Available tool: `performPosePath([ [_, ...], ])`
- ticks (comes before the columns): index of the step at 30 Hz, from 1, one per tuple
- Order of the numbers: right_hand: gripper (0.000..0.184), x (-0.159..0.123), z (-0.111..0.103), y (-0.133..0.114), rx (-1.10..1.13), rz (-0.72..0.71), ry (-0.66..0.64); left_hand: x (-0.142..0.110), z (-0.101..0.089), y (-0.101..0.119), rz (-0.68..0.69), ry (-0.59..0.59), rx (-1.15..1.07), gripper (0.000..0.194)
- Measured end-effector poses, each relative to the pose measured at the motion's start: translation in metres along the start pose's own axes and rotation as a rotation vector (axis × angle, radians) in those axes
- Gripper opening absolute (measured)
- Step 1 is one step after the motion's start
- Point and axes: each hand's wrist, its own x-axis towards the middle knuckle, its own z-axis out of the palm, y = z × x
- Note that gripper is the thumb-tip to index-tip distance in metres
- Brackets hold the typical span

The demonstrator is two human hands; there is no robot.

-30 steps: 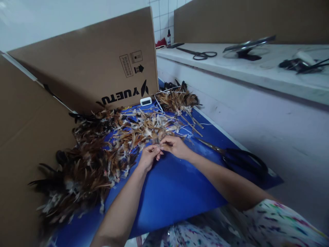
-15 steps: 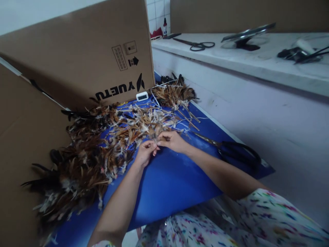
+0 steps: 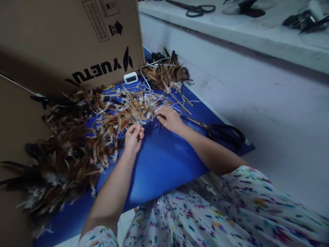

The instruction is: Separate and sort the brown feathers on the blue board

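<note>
My left hand (image 3: 134,138) is closed in a pinch at the front edge of the loose feathers (image 3: 128,108). A pale, greyish-brown feather (image 3: 135,116) rises from its fingertips. To the right, my right hand (image 3: 169,118) is bent down at the edge of the same feathers, its thumb and fingers drawn together. Something small and dark shows at those fingertips; I cannot make out what it is. Brown and black feather bunches (image 3: 69,147) are heaped along the left side. Large black-handled scissors (image 3: 223,132) lie right of my right hand.
A blue table top (image 3: 159,164) lies under my arms. Cardboard (image 3: 64,34) stands behind and at left. Near it are a small white digital device (image 3: 131,78) and a feather bundle with sticks (image 3: 167,73). Another pair of scissors (image 3: 196,10) rests on the white ledge (image 3: 231,34).
My hands, which were together at the fingertips, have parted. The left hand has kept its pinch, and the right has gone to the feathers' right edge. The camera view has tilted down.
</note>
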Motion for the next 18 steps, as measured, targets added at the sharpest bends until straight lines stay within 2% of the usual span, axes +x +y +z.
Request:
performPosePath([
  [2, 0.017, -0.003, 0.005, -0.002, -0.145, -0.047, -0.067, 0.0, 0.001, 0.0, 0.001, -0.002, 0.002, 0.036],
  [4, 0.025, -0.004, 0.01, -0.005, -0.292, -0.057, -0.115, 0.0, 0.001, -0.001, -0.001, -0.002, 0.009, 0.035],
  [8, 0.039, -0.004, 0.018, -0.01, -0.49, -0.077, -0.148, -0.001, 0.002, 0.0, -0.01, 0.005, 0.028, 0.032],
  [14, 0.027, 0.001, 0.021, -0.011, -0.561, -0.116, -0.209, -0.002, 0.003, -0.001, -0.015, 0.005, 0.022, 0.032],
  [18, 0.034, 0.003, 0.02, -0.011, -0.541, -0.125, -0.193, -0.001, 0.003, -0.001, -0.013, 0.018, 0.038, 0.03],
])
